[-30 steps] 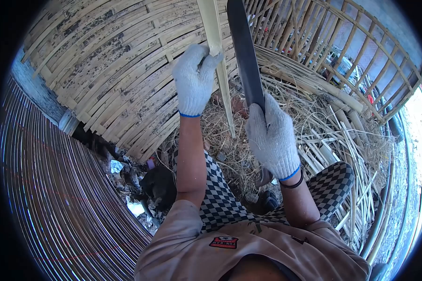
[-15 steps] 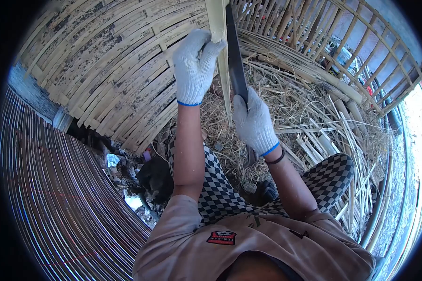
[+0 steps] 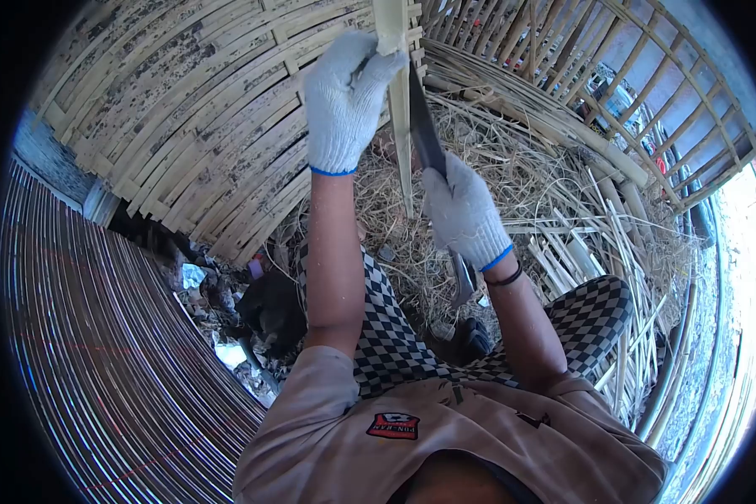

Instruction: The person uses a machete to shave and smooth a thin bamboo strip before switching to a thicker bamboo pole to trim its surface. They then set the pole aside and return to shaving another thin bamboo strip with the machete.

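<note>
In a white knit glove with a blue cuff, my left hand (image 3: 349, 101) is closed around a pale split bamboo strip (image 3: 399, 118). The strip runs upright past the top edge of the view and tapers to a point below. My right hand (image 3: 464, 210), gloved the same way, grips a machete (image 3: 426, 130) by its handle. Its long dark blade points up and lies along the strip's right side, close against it. Below the fist, the curved end of the handle (image 3: 462, 281) shows.
A woven bamboo panel (image 3: 193, 118) fills the upper left. Shavings (image 3: 512, 160) cover the ground ahead, with split bamboo strips (image 3: 580, 260) by my right knee. A bamboo lattice (image 3: 647, 84) stands at upper right. A ribbed surface (image 3: 101, 353) lies at left, beside a dark object (image 3: 273, 311).
My right hand has shifted slightly right and down, and the machete's tip has dropped along the strip. My left hand has moved a little up and left, still holding the bamboo.
</note>
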Motion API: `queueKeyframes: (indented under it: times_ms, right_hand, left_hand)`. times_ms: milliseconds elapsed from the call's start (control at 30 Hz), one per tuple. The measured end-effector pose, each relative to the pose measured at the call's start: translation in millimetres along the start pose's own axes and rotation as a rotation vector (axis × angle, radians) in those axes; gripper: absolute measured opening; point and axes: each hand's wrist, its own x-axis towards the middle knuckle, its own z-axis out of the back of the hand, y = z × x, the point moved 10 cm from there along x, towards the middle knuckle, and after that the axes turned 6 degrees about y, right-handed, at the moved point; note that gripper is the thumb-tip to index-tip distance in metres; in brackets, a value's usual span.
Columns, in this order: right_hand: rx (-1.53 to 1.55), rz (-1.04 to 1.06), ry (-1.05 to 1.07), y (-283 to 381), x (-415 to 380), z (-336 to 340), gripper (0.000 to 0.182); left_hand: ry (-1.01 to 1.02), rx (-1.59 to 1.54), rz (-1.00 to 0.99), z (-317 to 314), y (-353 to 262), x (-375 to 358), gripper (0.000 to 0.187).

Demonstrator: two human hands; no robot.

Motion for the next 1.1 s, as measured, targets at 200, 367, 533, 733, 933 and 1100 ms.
queueKeyframes:
  times_ms: [200, 367, 533, 733, 933, 1100]
  right_hand:
    - [0.046, -0.058, -0.055, -80, 14, -37, 0.021]
    - [0.0, -0.197, -0.03, -165, 16, -63, 0.025]
    - [0.111, -0.216, -0.023, -179, 29, -60, 0.021]
    - [0.051, -0.156, -0.006, -145, 33, -56, 0.031]
    - [-0.149, -0.079, -0.116, -109, 58, -39, 0.03]
    - [-0.258, -0.118, -0.158, -129, 98, -27, 0.032]
  left_hand:
    - [-0.008, -0.048, 0.098, -1, 16, -6, 0.023]
    - [0.061, -0.389, 0.048, -31, 28, -6, 0.031]
    - [0.254, -0.848, 0.256, -77, 51, -21, 0.041]
    - [-0.027, -0.759, 0.161, -21, 28, -8, 0.053]
    - [-0.295, -0.75, 0.018, 24, 16, -5, 0.068]
    - [-0.42, -0.85, -0.017, 20, 62, -14, 0.07]
